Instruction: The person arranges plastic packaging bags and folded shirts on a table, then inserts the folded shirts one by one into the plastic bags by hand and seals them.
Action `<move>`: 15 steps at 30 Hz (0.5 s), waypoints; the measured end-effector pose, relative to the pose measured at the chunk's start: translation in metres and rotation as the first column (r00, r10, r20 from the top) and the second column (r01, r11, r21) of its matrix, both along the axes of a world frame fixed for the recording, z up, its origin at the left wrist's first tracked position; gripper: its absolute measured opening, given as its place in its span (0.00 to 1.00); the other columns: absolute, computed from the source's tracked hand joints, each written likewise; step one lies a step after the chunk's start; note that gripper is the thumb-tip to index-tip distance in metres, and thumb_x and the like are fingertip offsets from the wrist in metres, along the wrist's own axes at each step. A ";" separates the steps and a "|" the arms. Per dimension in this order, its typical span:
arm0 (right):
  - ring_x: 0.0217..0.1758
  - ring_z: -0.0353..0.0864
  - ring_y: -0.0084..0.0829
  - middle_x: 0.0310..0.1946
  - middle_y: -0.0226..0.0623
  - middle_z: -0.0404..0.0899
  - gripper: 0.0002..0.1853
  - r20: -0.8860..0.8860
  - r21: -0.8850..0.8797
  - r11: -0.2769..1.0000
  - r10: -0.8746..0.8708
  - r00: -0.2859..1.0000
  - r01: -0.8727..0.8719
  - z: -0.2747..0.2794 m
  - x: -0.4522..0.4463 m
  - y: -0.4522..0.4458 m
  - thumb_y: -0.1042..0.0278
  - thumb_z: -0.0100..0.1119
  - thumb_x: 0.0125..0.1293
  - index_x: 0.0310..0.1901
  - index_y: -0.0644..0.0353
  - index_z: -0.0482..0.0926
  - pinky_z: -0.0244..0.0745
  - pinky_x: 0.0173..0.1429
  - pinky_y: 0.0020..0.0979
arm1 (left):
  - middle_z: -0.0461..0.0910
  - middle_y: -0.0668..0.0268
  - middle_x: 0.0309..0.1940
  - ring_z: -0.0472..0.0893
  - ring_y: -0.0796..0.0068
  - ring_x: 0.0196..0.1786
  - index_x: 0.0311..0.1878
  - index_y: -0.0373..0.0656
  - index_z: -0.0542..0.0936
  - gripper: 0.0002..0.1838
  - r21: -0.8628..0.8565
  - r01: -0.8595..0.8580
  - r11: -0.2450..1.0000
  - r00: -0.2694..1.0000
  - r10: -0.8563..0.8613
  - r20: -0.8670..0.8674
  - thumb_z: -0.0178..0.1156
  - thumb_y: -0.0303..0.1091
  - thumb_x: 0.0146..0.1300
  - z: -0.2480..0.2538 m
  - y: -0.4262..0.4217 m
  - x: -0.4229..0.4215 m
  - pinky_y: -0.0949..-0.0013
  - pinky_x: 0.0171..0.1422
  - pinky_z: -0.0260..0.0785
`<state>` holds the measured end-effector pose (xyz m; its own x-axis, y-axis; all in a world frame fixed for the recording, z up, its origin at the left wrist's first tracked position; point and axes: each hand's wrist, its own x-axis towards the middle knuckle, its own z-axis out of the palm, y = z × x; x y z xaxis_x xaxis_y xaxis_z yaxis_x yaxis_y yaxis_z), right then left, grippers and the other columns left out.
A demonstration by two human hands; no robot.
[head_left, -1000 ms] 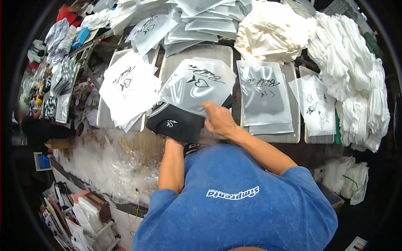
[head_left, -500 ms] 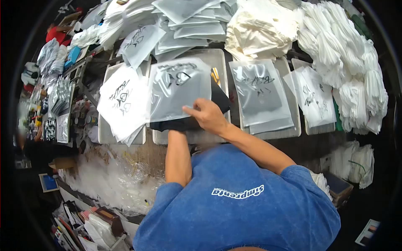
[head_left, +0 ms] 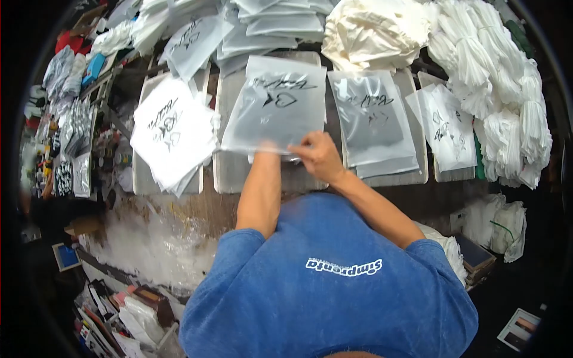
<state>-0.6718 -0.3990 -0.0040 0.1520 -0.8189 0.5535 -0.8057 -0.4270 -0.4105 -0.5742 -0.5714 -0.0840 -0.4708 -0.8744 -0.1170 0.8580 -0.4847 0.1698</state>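
A frosted plastic bag (head_left: pixel 280 119) with black lettering and a heart print lies over the middle board (head_left: pixel 236 173). My right hand (head_left: pixel 319 156) pinches the bag's near edge, thumb and fingertips closed together. My left hand (head_left: pixel 266 147) reaches up to that same edge. Its fingers are hidden under or inside the bag, and I cannot tell which. A greyish darker area shows through the plastic; whether cloth lies within is not clear.
White printed sheets or bags (head_left: pixel 170 134) are stacked on the left board. To the right lie filled printed bags (head_left: pixel 379 119) and another white printed bag (head_left: pixel 447 128). Behind are piled clear bags (head_left: pixel 268 27), cream cloth (head_left: pixel 376 36) and white bundles (head_left: pixel 471 53). Crumpled plastic (head_left: pixel 161 238) lies below left.
The bag has shifted right and turned slightly. Black cloth that stuck out beneath it no longer shows there. My right hand has moved right, to the bag's near edge.
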 end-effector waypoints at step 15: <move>0.31 0.79 0.23 0.31 0.33 0.77 0.15 0.621 0.778 0.521 -0.721 0.307 -0.351 -0.045 -0.037 0.054 0.58 0.66 0.66 0.38 0.63 0.76 0.77 0.32 0.24 | 0.83 0.62 0.30 0.82 0.78 0.28 0.37 0.36 0.81 0.16 0.196 0.743 0.640 0.147 -0.442 0.885 0.64 0.43 0.67 0.055 0.147 0.096 0.77 0.31 0.76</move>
